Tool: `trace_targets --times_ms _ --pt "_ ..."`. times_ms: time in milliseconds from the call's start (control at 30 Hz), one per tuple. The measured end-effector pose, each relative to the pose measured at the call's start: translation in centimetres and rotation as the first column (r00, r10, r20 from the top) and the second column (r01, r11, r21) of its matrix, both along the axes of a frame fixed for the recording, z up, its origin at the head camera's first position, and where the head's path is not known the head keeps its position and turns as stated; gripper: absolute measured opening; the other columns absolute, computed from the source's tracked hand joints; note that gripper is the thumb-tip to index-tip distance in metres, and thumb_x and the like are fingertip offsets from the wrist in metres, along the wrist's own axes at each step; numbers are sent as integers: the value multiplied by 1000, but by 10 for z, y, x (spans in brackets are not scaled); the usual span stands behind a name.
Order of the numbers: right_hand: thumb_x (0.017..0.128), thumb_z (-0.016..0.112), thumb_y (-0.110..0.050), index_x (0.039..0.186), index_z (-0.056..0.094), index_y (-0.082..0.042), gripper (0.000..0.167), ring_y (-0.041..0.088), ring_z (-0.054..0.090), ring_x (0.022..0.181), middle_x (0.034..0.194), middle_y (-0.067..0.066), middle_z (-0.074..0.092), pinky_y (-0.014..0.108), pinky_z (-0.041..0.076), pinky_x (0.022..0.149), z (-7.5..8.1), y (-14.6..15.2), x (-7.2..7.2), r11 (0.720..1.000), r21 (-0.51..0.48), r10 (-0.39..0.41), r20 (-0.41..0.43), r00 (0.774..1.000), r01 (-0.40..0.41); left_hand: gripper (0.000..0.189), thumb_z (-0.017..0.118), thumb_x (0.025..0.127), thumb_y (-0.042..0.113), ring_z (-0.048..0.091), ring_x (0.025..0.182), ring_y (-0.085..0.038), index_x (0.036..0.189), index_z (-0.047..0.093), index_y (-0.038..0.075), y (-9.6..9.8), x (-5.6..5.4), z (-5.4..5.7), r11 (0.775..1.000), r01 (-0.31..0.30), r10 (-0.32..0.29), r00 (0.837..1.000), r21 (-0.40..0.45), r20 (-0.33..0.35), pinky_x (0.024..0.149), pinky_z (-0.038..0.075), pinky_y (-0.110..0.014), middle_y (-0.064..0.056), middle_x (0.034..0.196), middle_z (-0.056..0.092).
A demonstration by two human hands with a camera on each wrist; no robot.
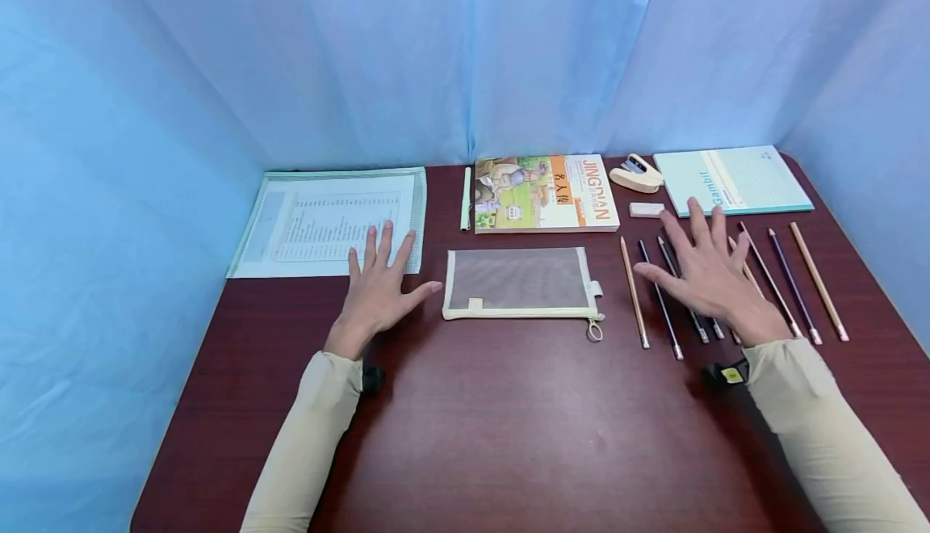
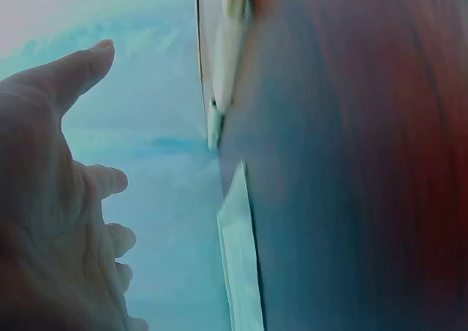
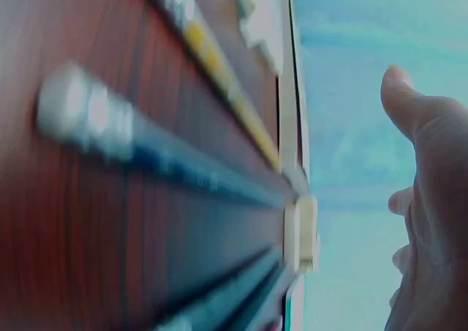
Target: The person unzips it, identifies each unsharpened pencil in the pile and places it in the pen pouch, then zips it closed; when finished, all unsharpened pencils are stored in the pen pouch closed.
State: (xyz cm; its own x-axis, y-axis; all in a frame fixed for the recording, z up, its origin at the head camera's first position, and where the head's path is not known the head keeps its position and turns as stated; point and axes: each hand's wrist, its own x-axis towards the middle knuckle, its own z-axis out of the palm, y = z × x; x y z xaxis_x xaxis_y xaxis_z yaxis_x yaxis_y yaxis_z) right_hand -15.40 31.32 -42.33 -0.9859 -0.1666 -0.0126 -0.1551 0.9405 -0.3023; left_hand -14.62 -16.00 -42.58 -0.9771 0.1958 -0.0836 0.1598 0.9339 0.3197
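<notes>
Hovering with right hand (image 1: 706,276) spread above pencils (image 1: 663,309) pointing away from it, left hand (image 1: 378,292) spread near pouch (image 1: 516,281) on its right.

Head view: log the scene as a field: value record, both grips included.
left grip: fingers spread, holding nothing, near document sleeve
right grip: fingers spread, holding nothing, above pencils
center: mesh pouch, zipper edge toward person
back row: pale green pen, book, stapler, notepad
eraser: in front of stapler
pencil count: unclear, right grip hides some
</notes>
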Motion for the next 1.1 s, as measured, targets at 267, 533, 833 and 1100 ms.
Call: trace_targets --times_ms 267,533,833,1100 --pt "92 52 -66 161 15 -17 93 53 -11 152 169 18 -10 87 -3 112 -3 -45 10 995 11 100 24 995 -100 92 51 92 67 -8 158 -36 162 9 25 24 11 -2 995 90 -91 996 36 21 128 4 -69 -8 171 -9" --pt "94 53 -63 160 22 -16 87 52 2 154 168 21 4 87 5 113 -12 -76 23 983 37 180 65 982 -182 91 53 91 67 -1 159 -36 161 16 22 41 20 -6 986 167 -167 986 11 17 128 9 -69 -13 170 -1" --pt "92 52 -68 159 26 -15 89 52 3 153 166 23 15 87 6 113 -20 -92 33 985 55 156 145 977 -166 89 55 91 65 0 159 -36 161 20 21 57 31 -7 971 240 -240 959 23 150 130 9 -65 -12 171 0" --pt "91 50 -70 157 29 -12 90 52 12 152 163 24 26 84 7 116 -22 -97 35 983 42 167 180 969 -177 90 59 89 66 -2 159 -32 160 21 27 61 35 -9 965 257 -256 907 44 333 132 6 -59 -9 171 -7"
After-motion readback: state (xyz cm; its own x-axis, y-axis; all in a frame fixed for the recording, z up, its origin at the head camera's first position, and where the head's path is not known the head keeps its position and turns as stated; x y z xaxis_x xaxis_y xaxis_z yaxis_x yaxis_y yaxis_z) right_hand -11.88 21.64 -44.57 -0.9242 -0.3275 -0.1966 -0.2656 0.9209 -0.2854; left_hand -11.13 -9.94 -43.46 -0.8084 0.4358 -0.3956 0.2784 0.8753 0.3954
